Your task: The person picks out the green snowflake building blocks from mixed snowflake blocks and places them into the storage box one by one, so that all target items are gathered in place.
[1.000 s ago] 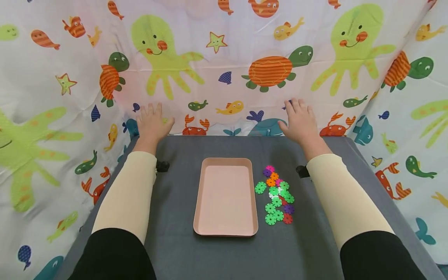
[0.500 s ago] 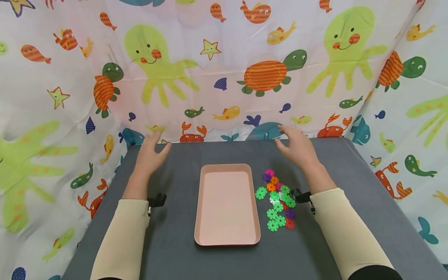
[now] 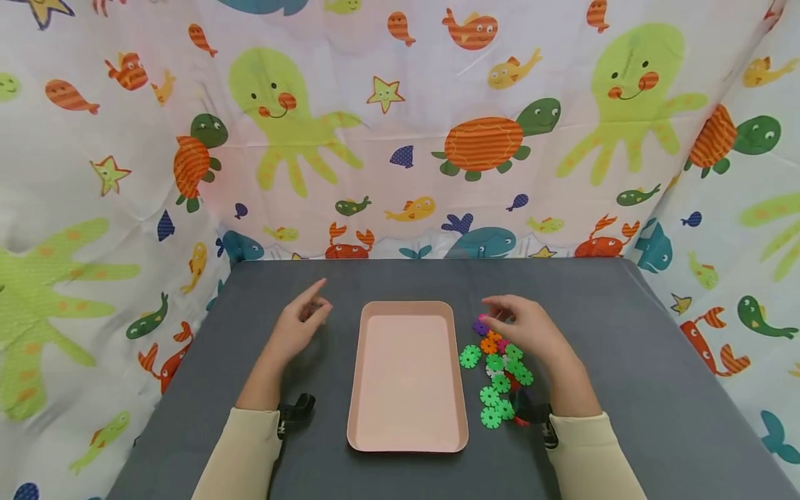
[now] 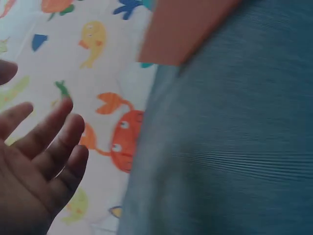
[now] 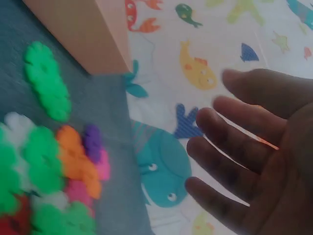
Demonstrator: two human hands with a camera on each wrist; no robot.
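A pink rectangular tray [image 3: 407, 382] lies on the grey table with nothing in it. To its right is a loose pile of flower-shaped plastic discs [image 3: 498, 383], mostly green, with orange, purple, pink, red and white ones. My left hand [image 3: 300, 325] hovers left of the tray's far corner, fingers loosely bent and holding nothing. Above the far end of the disc pile is my right hand [image 3: 523, 326], its fingers relaxed and apart, also without anything in them. In the right wrist view the discs [image 5: 43, 156] sit apart from the fingertips [image 5: 198, 117].
A grey cloth covers the table [image 3: 631, 361]. A white curtain [image 3: 375, 146] printed with sea animals hangs behind the table and along its sides. Black straps with small wrist cameras [image 3: 298, 408] sit on both wrists.
Both hands have come back from the curtain toward me and inward, nearing the tray and the disc pile. Their spread fingers have become loosely bent. Tray and discs stay in place.
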